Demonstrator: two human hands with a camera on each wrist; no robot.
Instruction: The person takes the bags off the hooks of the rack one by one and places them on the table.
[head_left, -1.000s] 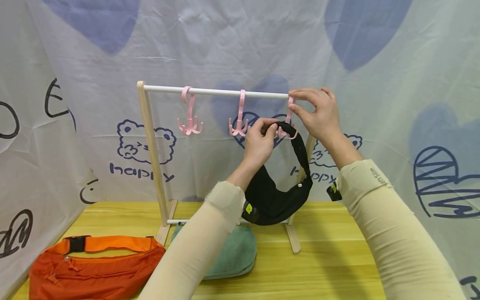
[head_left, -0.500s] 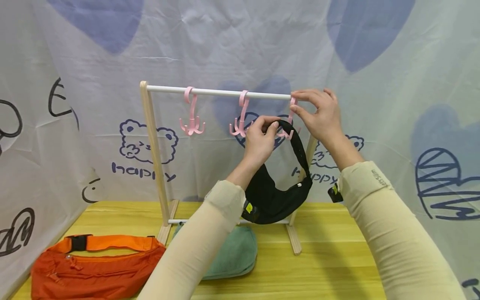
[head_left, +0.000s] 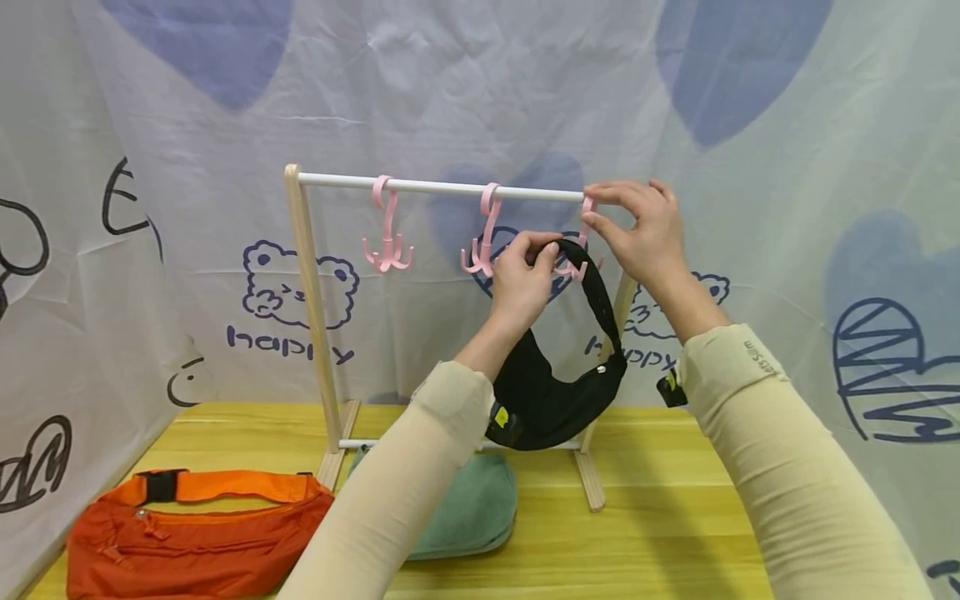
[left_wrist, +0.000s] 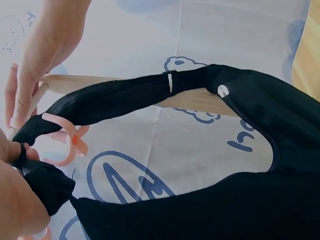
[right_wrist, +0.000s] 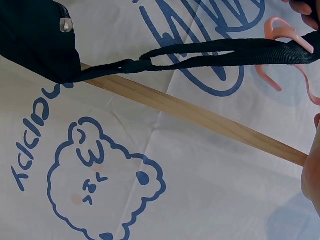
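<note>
My left hand (head_left: 521, 279) pinches the strap of a black waist bag (head_left: 558, 412) near the top of its loop. The bag hangs below that hand, in front of the rack. At the rail's right end, my right hand (head_left: 645, 225) pinches the top of a pink hook (head_left: 587, 227) between thumb and fingers. One of this hook's prongs overlaps the strap in the head view. The left wrist view shows the strap (left_wrist: 125, 97) running past the pink prongs (left_wrist: 65, 142). In the right wrist view the strap (right_wrist: 200, 56) passes by the hook (right_wrist: 280, 31).
Two more pink hooks, one at the left (head_left: 387, 242) and one in the middle (head_left: 487, 237), hang from the white rail (head_left: 442, 187) of a wooden rack (head_left: 315, 317). An orange waist bag (head_left: 195, 542) and a green corduroy bag (head_left: 472, 508) lie on the wooden table (head_left: 660, 500).
The middle hook has turned a little on the rail, and the right hook's prongs have shifted slightly. Both hands keep their grips, and the black bag hangs almost as before.
</note>
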